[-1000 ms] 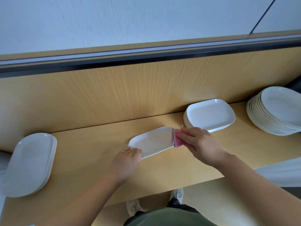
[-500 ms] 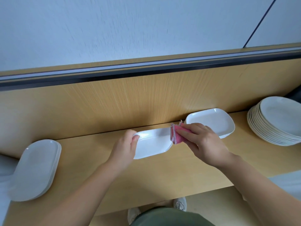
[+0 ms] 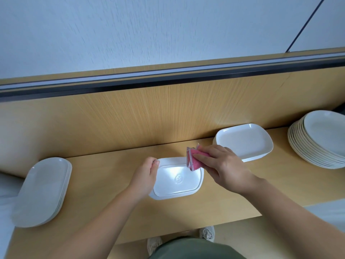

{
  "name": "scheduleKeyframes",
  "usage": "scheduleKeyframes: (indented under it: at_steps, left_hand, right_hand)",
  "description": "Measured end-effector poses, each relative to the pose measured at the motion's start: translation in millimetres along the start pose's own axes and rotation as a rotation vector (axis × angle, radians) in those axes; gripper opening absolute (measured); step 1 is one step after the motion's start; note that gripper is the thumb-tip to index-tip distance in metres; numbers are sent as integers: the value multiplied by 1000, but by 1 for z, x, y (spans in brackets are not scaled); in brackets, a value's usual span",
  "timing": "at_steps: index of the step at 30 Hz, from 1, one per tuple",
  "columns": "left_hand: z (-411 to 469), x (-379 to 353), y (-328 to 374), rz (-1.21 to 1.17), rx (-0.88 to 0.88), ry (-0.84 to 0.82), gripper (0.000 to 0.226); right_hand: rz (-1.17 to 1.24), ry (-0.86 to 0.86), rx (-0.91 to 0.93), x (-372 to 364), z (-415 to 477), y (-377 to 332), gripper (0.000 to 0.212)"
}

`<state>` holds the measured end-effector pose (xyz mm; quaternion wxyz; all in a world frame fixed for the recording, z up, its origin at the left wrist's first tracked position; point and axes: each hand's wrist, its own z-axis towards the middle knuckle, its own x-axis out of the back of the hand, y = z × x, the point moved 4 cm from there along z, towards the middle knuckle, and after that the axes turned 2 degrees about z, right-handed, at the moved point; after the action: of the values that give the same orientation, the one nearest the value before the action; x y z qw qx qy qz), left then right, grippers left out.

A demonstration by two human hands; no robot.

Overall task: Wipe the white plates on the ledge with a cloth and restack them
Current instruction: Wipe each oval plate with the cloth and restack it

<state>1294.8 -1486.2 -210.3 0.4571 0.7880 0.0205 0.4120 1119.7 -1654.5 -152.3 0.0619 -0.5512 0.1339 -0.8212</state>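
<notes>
1. Plate is facing underside-up over the ledge, mid-length.
2. Left hand is gripping its left edge; right hand is pinching the pink cloth at its far-right corner.
3. Likely best: steadying firmly, sweeping across the whole base.

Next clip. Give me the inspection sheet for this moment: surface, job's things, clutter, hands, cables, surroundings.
Surface: wooden ledge, with plates in four places.
Job's things: one plate in the middle, underside up; pink cloth on its far right corner; oval stack at left; rectangular stack right of centre; round stack at far right.
Clutter: nothing seen.
Grippers: left hand grips the plate's left edge; right hand holds the cloth against the plate.
Cables: nothing seen.
Surroundings: wood panel behind the ledge, pale wall above it, the person's shoes below.
</notes>
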Motion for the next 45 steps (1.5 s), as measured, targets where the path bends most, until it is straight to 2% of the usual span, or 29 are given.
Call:
scheduleKeyframes:
  at_steps: [5, 8, 11, 12, 18, 22, 26, 28, 31, 33, 35, 36, 39, 45]
  left_hand:
    - [4, 0, -12, -47, 90, -30, 24]
    - [8, -1, -24, -75, 147, -134, 17]
    - [11, 0, -36, 8, 170, -277, 40]
    - [12, 1, -38, 27, 157, -294, 40]
    - [10, 1, -38, -59, 157, -216, 21]
    - [8, -2, -39, -22, 175, -134, 35]
    - [8, -4, -36, -58, 162, -132, 32]
    - [8, -4, -32, -59, 146, -119, 30]
    - [9, -5, -31, -26, 127, -126, 22]
    - [9, -5, -32, -13, 139, -152, 29]
    - [9, -8, -33, -11, 144, -188, 34]
    - [9, -9, -32, -8, 131, -207, 28]
    - [10, -11, -30, -6, 121, -221, 20]
    - [8, -11, -37, 7, 173, -205, 16]
  right_hand:
    - [-3, -24, 7, -5, 3, -3, 32]
    - [-10, -50, 4, -8, 4, -2, 32]
    - [-4, -63, 3, -11, 5, 0, 33]
    - [-3, -67, 3, -13, 5, 1, 33]
    - [34, -164, -20, -37, 8, 5, 34]
    - [35, -226, 16, -49, 21, -4, 36]
    - [24, -255, 24, -64, 37, -13, 40]
    - [-1, -357, 22, -78, 40, -13, 44]
    - [-66, -693, -3, -102, 35, -10, 62]
    - [-56, -790, -65, -108, 27, -8, 75]
    - [-47, -755, -105, -110, 29, -15, 78]
    - [-50, -752, -119, -112, 30, -20, 78]
    - [-124, -772, -117, -128, 31, -27, 59]
    - [-32, -684, -78, -132, 28, -18, 53]
